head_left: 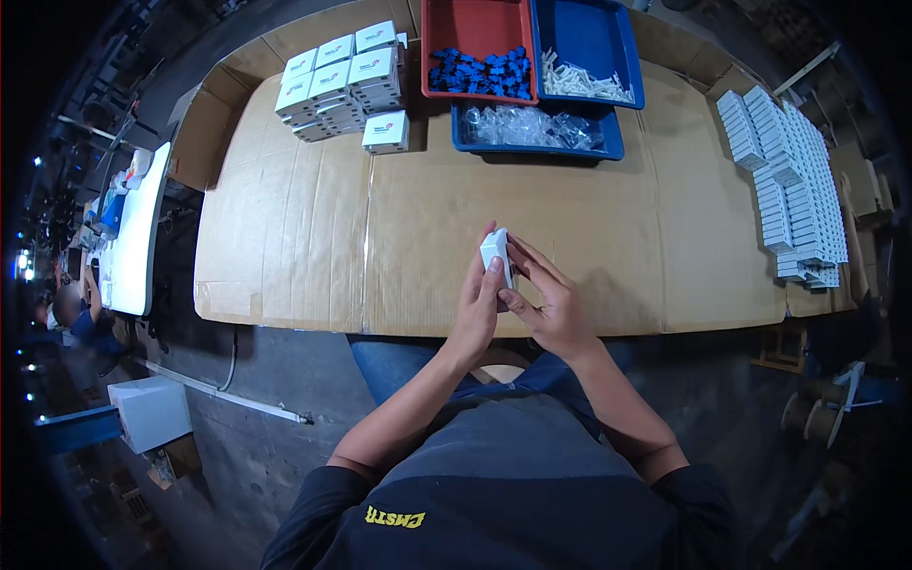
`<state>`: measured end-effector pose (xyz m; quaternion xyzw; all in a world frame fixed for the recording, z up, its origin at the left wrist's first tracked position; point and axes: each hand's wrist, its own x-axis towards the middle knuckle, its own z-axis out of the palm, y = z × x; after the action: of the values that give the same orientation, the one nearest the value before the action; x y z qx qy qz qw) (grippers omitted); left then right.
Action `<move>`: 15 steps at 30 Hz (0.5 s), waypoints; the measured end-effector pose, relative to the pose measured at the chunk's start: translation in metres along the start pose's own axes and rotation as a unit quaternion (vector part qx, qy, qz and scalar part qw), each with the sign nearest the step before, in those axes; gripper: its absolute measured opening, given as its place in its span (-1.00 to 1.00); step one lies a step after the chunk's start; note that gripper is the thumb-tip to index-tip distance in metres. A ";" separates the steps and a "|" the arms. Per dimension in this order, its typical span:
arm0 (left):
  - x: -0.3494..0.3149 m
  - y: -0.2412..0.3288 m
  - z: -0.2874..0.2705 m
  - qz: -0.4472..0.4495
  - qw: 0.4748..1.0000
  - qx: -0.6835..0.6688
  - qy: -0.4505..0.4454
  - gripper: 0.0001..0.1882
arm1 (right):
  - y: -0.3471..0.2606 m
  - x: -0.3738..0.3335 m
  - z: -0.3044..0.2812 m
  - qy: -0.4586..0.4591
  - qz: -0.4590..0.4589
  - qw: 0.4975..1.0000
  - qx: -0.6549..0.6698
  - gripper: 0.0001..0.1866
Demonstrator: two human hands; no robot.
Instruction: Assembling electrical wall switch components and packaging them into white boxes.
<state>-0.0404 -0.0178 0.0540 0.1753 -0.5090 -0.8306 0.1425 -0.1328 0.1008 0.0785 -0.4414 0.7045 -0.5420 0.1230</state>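
Note:
A small white box (494,248) is held between both hands above the front middle of the table, its narrow end tilted up. My left hand (476,302) closes on its left side, the thumb lying along the near face. On the other side, my right hand (554,306) has its fingers behind the box and its thumb near the lower edge. The palms hide part of the box. Farther off, one white carton (386,133) stands in front of a stack of similar white cartons (329,84).
A red tray (480,19) holds blue parts, a blue tray (584,28) white plugs, and a nearer blue tray (614,142) clear plastic bags. Rows of white pieces (788,190) are stacked at the right. Cardboard (285,247) covers the table. Another person (90,318) is far left.

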 end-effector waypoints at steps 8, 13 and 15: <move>0.002 -0.020 -0.004 0.098 0.991 0.082 -0.025 -0.25 | 0.016 -0.006 -0.006 -0.027 -0.101 0.991 -0.078 -0.45; 0.003 -0.023 -0.009 0.149 0.974 0.166 -0.031 -0.18 | 0.020 -0.016 -0.003 -0.003 -0.095 0.991 -0.096 -0.48; 0.004 -0.022 -0.009 0.168 0.967 0.190 -0.030 -0.16 | 0.018 -0.015 -0.004 0.002 -0.100 0.991 -0.084 -0.47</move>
<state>-0.0415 -0.0172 0.0295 0.0862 -0.6833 -0.6878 0.2293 -0.1357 0.1148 0.0602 -0.5174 0.6997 -0.4917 0.0292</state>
